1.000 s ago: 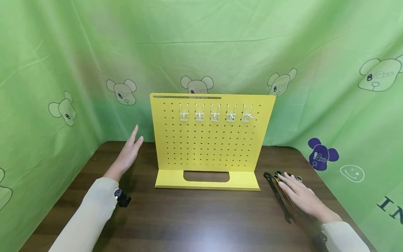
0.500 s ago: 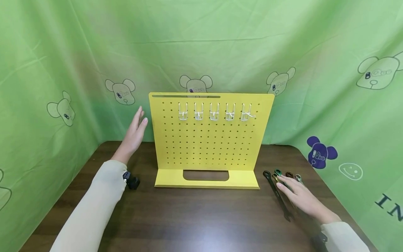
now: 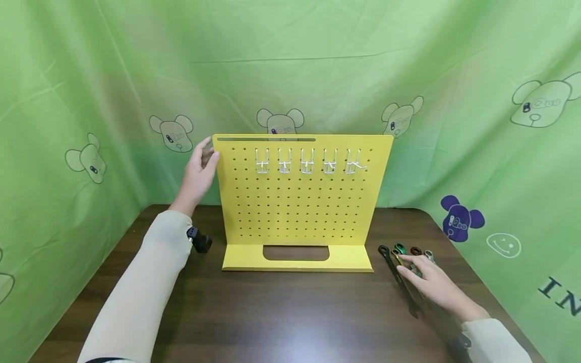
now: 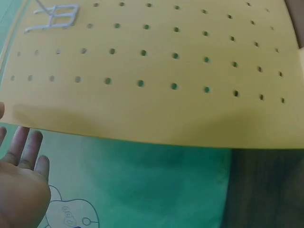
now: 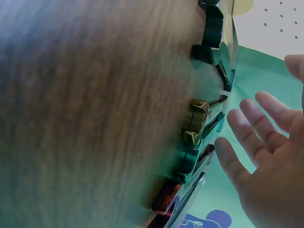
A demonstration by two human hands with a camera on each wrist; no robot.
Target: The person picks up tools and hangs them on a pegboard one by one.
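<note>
My left hand (image 3: 198, 172) is at the upper left edge of a yellow pegboard (image 3: 295, 206) standing upright on its base. Its thumb overlaps the board's front; in the left wrist view the fingers (image 4: 29, 149) reach up to the edge, one tip hidden behind it. My right hand (image 3: 433, 283) hovers palm down over several wrenches, fingers slightly bent and holding nothing. Leftmost is a long black wrench (image 3: 399, 280); beside it lie a gold wrench (image 5: 196, 122), a green wrench (image 5: 189, 164), a red-brown wrench (image 5: 166, 195) and a silver wrench (image 3: 429, 255), partly covered by the hand.
Several white wire hooks (image 3: 306, 162) hang in a row near the pegboard's top. The base has a wide cutout at its middle. A dark brown wooden table (image 3: 281, 317) carries everything. A green printed curtain (image 3: 290, 60) encloses the back and sides.
My left hand has moved up and right from beside the pegboard to its upper left edge. My right hand has drawn back slightly, uncovering more of the wrench heads.
</note>
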